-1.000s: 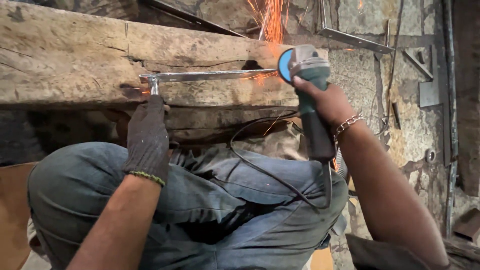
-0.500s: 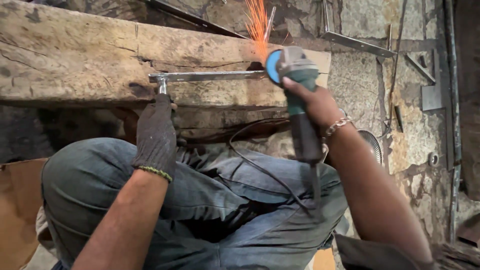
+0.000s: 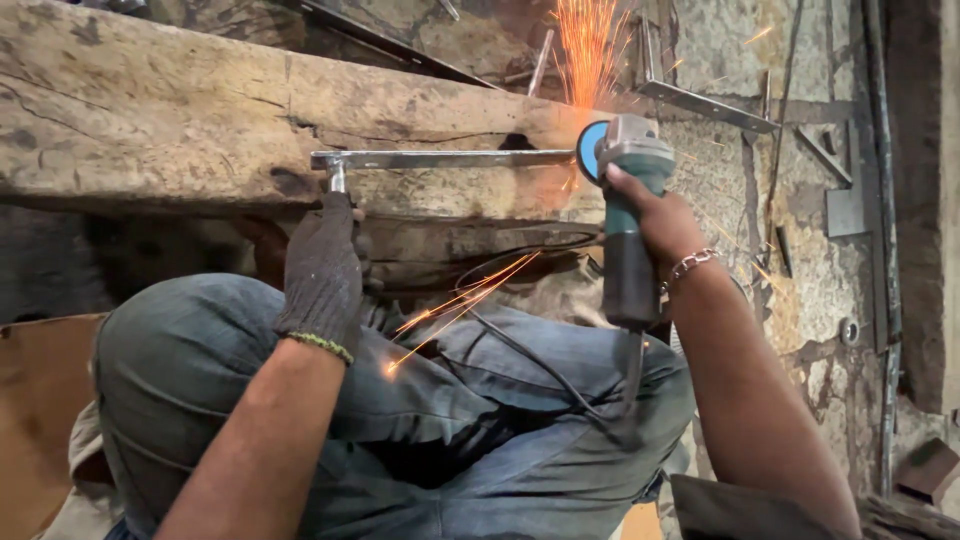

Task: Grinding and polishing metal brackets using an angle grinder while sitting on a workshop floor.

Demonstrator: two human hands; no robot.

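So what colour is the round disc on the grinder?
Blue: the disc on the angle grinder, seen in the head view.

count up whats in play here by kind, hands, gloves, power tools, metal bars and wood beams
hands: 2, left hand and right hand
gloves: 1, dark knit glove on the left hand
power tools: 1, angle grinder throwing sparks
metal bars: 1, steel bar on the beam
wood beams: 1, worn wooden beam
total: 6
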